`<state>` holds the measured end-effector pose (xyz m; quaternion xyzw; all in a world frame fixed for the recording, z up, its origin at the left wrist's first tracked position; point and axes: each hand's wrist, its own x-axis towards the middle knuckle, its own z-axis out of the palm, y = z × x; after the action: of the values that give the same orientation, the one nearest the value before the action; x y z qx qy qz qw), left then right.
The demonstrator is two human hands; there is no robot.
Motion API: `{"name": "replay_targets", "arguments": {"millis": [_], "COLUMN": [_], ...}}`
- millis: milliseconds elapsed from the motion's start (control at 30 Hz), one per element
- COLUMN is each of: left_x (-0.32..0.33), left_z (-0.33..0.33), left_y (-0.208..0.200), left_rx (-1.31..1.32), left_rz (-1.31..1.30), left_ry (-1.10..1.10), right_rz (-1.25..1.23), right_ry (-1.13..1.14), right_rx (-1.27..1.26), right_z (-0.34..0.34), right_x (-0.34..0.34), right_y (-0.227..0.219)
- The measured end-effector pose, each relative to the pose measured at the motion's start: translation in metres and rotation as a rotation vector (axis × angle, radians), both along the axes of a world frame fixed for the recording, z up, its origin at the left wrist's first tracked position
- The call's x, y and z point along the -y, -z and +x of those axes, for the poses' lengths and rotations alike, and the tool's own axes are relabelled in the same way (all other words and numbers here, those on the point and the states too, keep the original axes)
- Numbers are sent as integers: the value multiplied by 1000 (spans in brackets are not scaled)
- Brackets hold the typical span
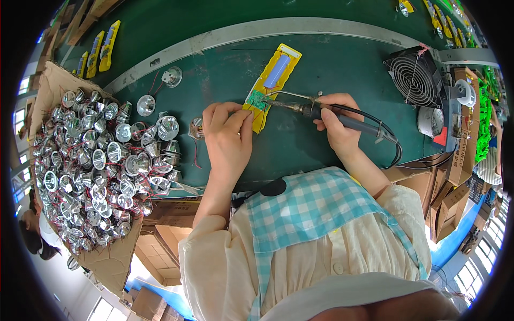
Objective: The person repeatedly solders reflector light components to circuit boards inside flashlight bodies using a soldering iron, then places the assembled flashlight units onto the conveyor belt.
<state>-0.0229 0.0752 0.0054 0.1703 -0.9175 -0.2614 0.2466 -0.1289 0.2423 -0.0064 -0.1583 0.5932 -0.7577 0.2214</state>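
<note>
My right hand (340, 125) is wrapped round the grey handle of a soldering iron (353, 122). Along the iron runs a thin metal feed tube (292, 94). The iron's tip meets a small green circuit board (257, 100) in a yellow plastic housing (261, 122), which lies slanted on the bench and also holds a blue-purple battery cell (277, 71). Closed in a pinch, my left hand (229, 134) rests at the housing's lower left side by the board; what its fingertips hold is hidden. A silver reflector lamp (196, 129) with a red wire sits against that hand's left side.
Many silver reflector lamps with red wires (99, 160) are heaped on cardboard at left. Two loose lamps (145, 105) (172, 77) lie near the heap. A black fan (415, 79) and a round white tin (430, 122) stand at right. A metal rail (235, 33) crosses behind.
</note>
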Motion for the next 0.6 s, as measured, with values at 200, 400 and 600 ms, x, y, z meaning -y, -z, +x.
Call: {"name": "replay_targets", "arguments": {"millis": [200,400,600], "left_x": [-2,-1,-1], "left_z": [-3,-4,-5], "left_y": [3,6,6], "left_rx": [44,50,56], "left_rz": [-4,3,0], "left_ry": [-14,-13,-11], "right_rz": [4,46,59], "right_ry": [-29,-50,-32], "right_rx": [-3,-21,-58], "right_z": [2,2,3], "right_x": [1,2,1], "right_y": [-1,-1,-1]}}
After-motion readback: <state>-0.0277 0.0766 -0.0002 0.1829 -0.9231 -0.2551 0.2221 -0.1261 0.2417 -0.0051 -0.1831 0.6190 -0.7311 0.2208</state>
